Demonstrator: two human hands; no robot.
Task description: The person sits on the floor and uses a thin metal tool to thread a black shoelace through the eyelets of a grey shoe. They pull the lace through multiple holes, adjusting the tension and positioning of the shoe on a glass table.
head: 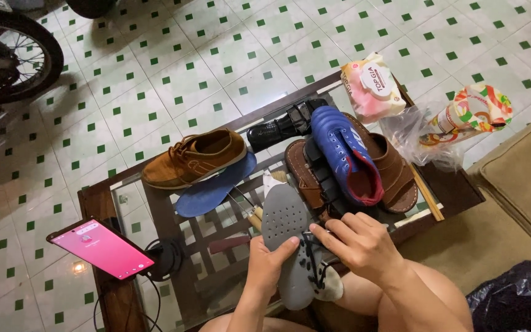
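My left hand (270,265) grips a grey perforated insole (285,220) from the left, thumb across its face. My right hand (357,245) closes its fingers on a black shoelace (310,261) that crosses the insole's lower part. A whitish cloth or shoe piece (331,287) shows under the insole near my knee. Just beyond my hands, on the glass-topped table (173,246), lie a blue sports shoe (342,154) resting on brown sandals (394,172), a black dress shoe (281,128), a tan suede shoe (195,158) and a blue insole (213,187).
A phone with a pink screen (102,248) stands at the table's left edge with a black cable beside it. A tissue pack (371,86) and a clear bag with a colourful packet (456,120) sit at the far right. A motorbike wheel (7,55) stands top left, a black bag (520,295) bottom right.
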